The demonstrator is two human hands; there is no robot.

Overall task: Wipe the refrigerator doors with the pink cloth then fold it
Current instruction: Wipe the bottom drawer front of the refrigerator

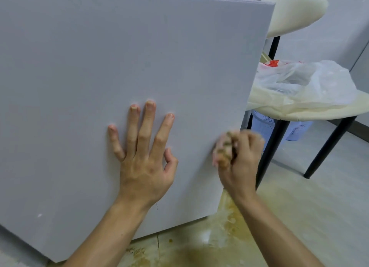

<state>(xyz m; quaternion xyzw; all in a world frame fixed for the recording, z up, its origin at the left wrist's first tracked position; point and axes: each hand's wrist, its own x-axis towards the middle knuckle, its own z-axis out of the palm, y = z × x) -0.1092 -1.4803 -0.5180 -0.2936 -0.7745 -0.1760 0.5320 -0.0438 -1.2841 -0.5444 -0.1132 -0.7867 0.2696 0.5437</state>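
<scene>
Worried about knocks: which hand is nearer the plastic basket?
Right. The right hand is just left of the basket; the left hand lies flat on the fridge door, farther left.

A home kitchen or dining corner is suggested: a white refrigerator door (119,67) is seen beside cream-cushioned chairs (299,111) on black legs, a plastic bag (311,81), a lilac waste basket (265,127) and a stained tiled floor (229,236).
</scene>
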